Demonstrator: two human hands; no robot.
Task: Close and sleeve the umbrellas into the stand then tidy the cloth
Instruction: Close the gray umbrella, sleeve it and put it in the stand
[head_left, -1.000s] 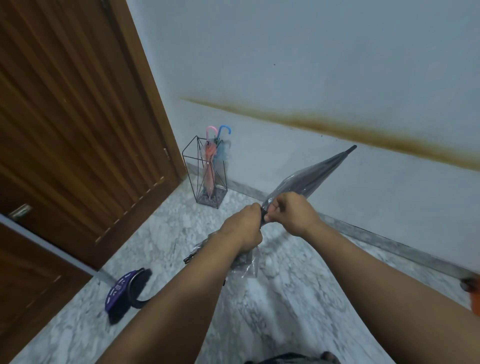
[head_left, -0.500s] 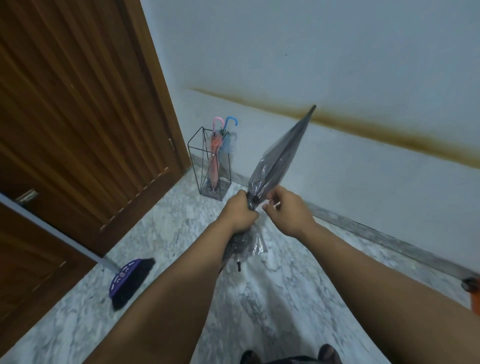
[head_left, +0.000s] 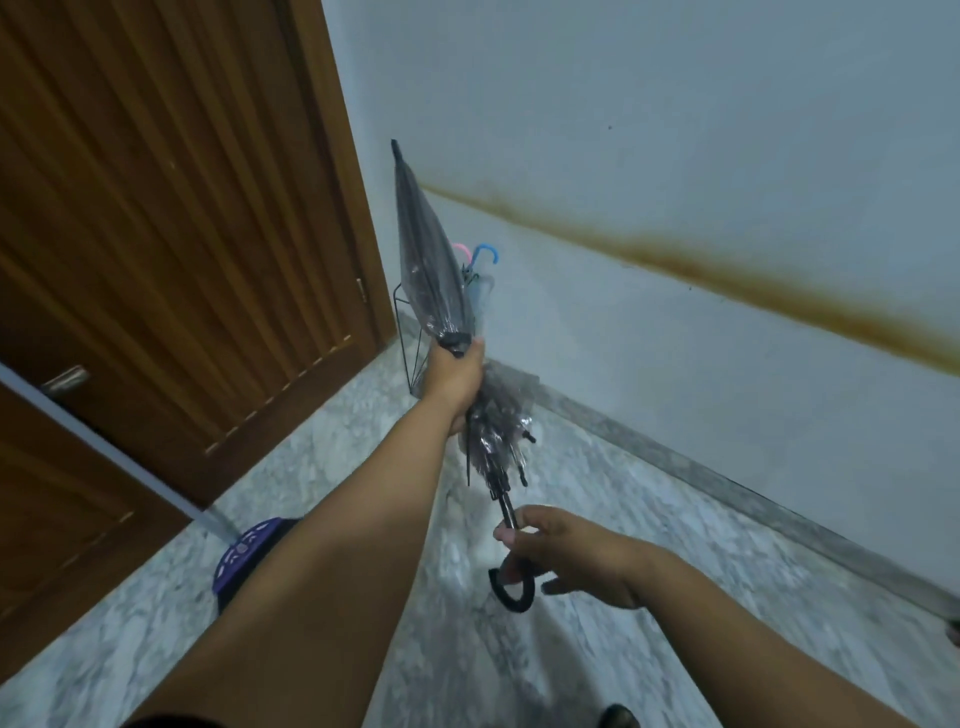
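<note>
Clear umbrella (head_left: 431, 270) is closed and held tip-up, slightly tilted, directly in front of the wire stand (head_left: 410, 358), which it mostly hides. Left hand (head_left: 457, 379) is wrapped tight around the canopy at the black strap band, fingers curled fully round it. Right hand (head_left: 566, 556) is lower, nearer the camera than the stand, at the black shaft just above the crook handle (head_left: 511, 590); thumb and forefinger look pinched on the shaft, other fingers loosely spread. Whether that pinch is firm, cannot tell; there is motion blur.

Handling judgement: light overall, long and top-heavy when held tip-up. Shaft and handle are stiff, good hold points. Canopy is thin clear plastic film, soft, crinkly, likely slippery; below the left hand it flares loose, with rib ends (head_left: 498, 457) sticking out that could snag on the stand's wires. Best grip is probably the handle, plus a squeeze at the strap band to keep the folds bundled. Can't tell if a sleeve is on this one.

Pink and blue handles (head_left: 478, 254) of two umbrellas poke up from the stand, just behind the held canopy, so two seem already stowed. The stand sits at the wall corner right beside the wooden door (head_left: 182, 234). A purple broom head (head_left: 244, 556) lies on the marble floor (head_left: 571, 649), well out from the stand, toward the camera. No cloth visible.

Likely next: flip the umbrella tip-down and lower it into the stand.
</note>
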